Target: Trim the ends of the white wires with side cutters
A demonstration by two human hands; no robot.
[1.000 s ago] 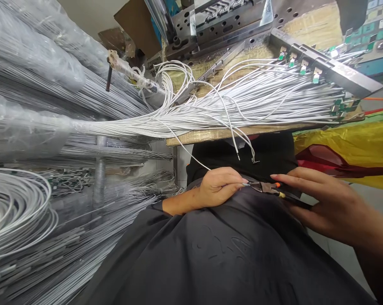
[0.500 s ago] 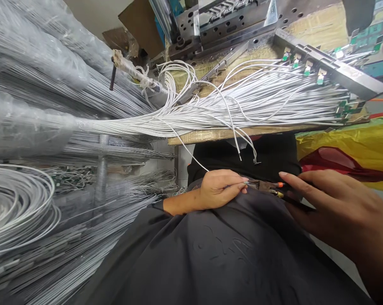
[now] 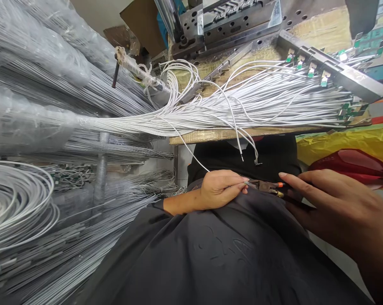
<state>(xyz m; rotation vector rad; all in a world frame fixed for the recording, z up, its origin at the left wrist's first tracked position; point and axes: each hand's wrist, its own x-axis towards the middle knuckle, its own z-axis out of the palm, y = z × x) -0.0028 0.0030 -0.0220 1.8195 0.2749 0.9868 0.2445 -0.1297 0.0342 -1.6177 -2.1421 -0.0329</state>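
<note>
My left hand (image 3: pixel 223 189) is closed in a pinch on a thin white cable (image 3: pixel 191 153), which runs down to it from the bundle on the bench. The cable's end sticks out past the fingertips. Beside it are the jaws of a pair of pliers (image 3: pixel 265 187), with orange and yellow showing near the handles. My right hand (image 3: pixel 340 207) is wrapped round those handles, its index finger stretched along them. Whether the jaws touch the cable end I cannot make out. Two loose cable ends (image 3: pixel 241 153) hang over the bench edge just above.
A thick bundle of white cables (image 3: pixel 210 114) lies along the bench, with green connector ends under a metal bar (image 3: pixel 334 63). Behind stands a drilled metal fixture (image 3: pixel 232 27). Wrapped cable bundles (image 3: pixel 29 46) and a cable coil (image 3: pixel 20 207) fill the left. Yellow and red sheeting (image 3: pixel 350 156) lies right.
The bench and cables sit slightly further right and lower in view. Both hands and the pliers hold almost the same position.
</note>
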